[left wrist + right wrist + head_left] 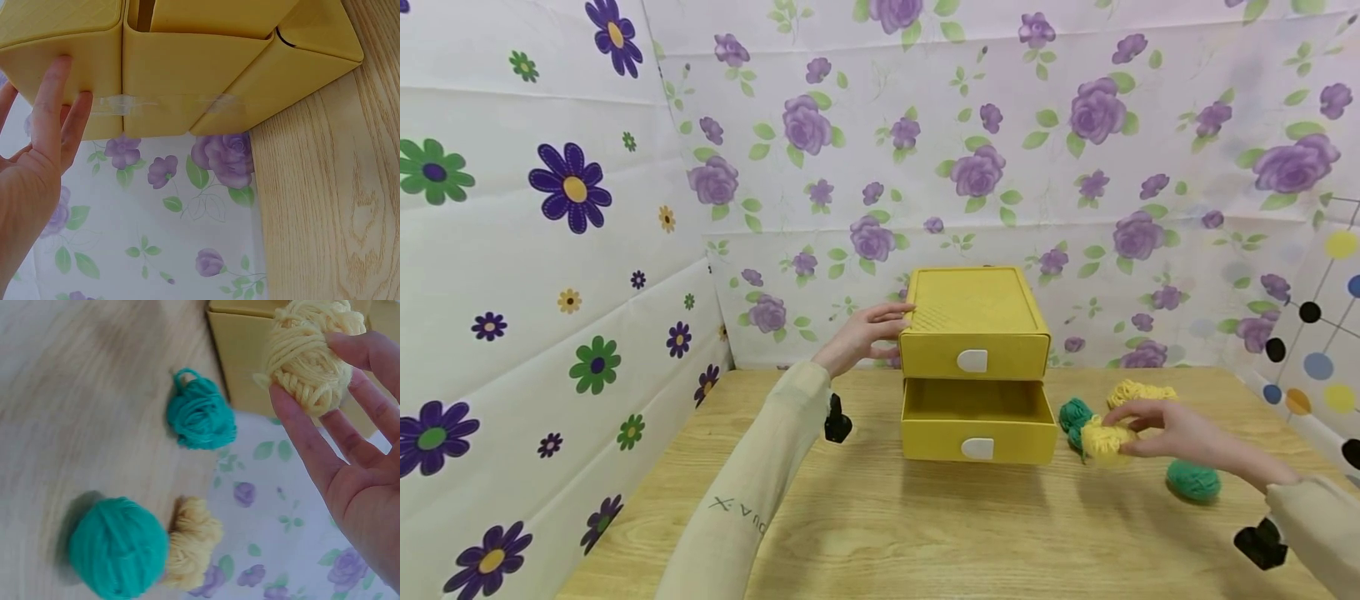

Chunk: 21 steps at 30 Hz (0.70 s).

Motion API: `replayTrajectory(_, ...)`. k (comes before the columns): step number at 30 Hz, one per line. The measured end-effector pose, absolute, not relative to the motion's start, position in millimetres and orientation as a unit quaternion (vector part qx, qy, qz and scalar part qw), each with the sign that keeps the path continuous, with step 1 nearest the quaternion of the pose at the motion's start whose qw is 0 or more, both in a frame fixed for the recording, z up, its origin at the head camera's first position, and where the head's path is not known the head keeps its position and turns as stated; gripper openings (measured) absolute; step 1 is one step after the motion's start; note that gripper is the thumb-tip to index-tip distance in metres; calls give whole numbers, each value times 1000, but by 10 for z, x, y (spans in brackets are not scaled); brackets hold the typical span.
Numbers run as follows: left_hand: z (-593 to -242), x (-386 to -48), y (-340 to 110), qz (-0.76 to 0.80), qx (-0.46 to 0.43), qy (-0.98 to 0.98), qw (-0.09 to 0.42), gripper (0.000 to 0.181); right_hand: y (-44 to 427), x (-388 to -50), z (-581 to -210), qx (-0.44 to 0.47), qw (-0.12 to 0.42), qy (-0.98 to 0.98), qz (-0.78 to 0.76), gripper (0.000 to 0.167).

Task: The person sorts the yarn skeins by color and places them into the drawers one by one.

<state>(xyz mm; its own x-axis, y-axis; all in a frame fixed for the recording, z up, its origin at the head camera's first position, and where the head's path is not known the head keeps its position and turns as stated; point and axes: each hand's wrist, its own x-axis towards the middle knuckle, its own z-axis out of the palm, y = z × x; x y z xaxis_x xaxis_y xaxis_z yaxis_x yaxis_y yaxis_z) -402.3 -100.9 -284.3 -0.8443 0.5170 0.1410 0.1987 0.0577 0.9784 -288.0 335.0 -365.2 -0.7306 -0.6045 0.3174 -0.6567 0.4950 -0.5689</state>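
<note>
A yellow drawer box (pixel 973 300) stands on the table, its lower drawer (pixel 977 442) pulled out and its upper drawer (pixel 940 357) closed. My left hand (pixel 872 332) touches the box's upper left side, fingers extended, as the left wrist view also shows (pixel 47 137). Right of the box, my right hand (pixel 1180 429) pinches a ball of yellow yarn (pixel 312 359) between thumb and fingers, held off the table. Just behind it a teal yarn ball (pixel 1075 414) lies beside the box, partly covered in the head view.
A green yarn ball (pixel 1193 482) rests on the wooden table (pixel 850 533) below my right hand. Another yellow yarn bundle (pixel 1138 392) lies farther back. Flowered cloth (pixel 850 167) rises behind the table, with a second patterned cloth (pixel 625 333) at the left.
</note>
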Motion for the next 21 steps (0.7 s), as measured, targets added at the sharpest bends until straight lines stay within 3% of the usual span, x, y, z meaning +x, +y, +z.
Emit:
replayTrajectory(14, -2830, -4000, -1017, 636, 252, 719, 124, 40, 3096, -2801, -3124, 358, 30, -855, 374, 30)
replayTrajectory(21, -2828, -3994, -1012, 633, 253, 721, 125, 40, 2929, -2768, -2911, 371, 70, -850, 368, 30)
